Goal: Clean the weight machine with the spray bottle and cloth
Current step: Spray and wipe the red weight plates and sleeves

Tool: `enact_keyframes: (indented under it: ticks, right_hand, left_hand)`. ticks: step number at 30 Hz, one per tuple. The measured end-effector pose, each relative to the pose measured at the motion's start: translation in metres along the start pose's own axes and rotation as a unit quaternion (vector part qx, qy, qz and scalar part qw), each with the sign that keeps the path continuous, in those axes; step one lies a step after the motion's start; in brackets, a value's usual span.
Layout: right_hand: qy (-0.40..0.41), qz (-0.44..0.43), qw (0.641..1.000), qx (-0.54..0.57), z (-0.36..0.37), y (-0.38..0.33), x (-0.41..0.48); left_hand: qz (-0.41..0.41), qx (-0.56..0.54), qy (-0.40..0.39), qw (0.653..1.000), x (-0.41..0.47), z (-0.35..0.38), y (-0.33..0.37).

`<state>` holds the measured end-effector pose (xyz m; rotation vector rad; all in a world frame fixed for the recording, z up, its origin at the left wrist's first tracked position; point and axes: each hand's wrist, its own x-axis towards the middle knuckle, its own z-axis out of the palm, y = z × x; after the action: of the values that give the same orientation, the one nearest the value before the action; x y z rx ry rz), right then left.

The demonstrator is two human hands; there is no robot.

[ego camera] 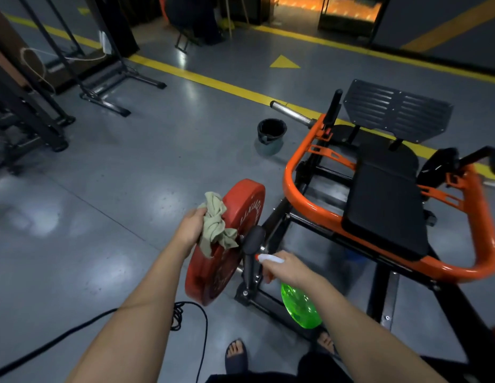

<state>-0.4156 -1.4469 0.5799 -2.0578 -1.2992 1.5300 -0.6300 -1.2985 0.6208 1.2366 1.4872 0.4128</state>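
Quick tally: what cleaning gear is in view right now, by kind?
cloth: 1, held in the left hand
spray bottle: 1, held in the right hand
bucket: 1, on the floor
Total: 3

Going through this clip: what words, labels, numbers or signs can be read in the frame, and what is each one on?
Nothing can be read with confidence.
Red weight plate: raised letters near the rim, seen at a steep angle, too blurred to quote.
Yellow triangle painted on the floor: a direction mark, no words.
Spray bottle: no label visible.
Black disc on the machine's far side: white marks, too small to read.
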Motion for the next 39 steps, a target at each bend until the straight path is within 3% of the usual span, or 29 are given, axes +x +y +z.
enact_keyframes:
  ticks: [7, 11, 19, 26, 34, 39]
  right_hand:
    - [0.056, 0.071, 0.994, -0.065, 0.004, -0.005, -0.014]
    - [0.104, 0.065, 0.991, -0.045, -0.01, 0.013, -0.012]
    - [0.256, 0.064, 0.962, 0.071, -0.061, 0.052, -0.018]
    - [0.373, 0.088, 0.911, 0.152, -0.137, 0.096, -0.017]
    - [0.451, 0.024, 0.852, 0.265, -0.244, 0.148, -0.015]
    - [0.436, -0.02, 0.856, 0.275, -0.279, 0.17, 0.002]
  left_hand:
    - [-0.009, -0.053, 0.066, 0.996, -0.007, 0.014, -0.001]
    - [-0.029, -0.176, 0.037, 0.983, -0.011, 0.025, 0.006]
    - [-0.009, -0.141, 0.034, 0.989, 0.0, 0.085, 0.045]
    - [-0.017, -0.196, -0.067, 0.978, 0.005, 0.169, 0.079]
    - [-0.054, -0.258, -0.112, 0.958, 0.004, 0.259, 0.118]
    - [-0.053, -0.241, -0.104, 0.963, 0.001, 0.289, 0.128]
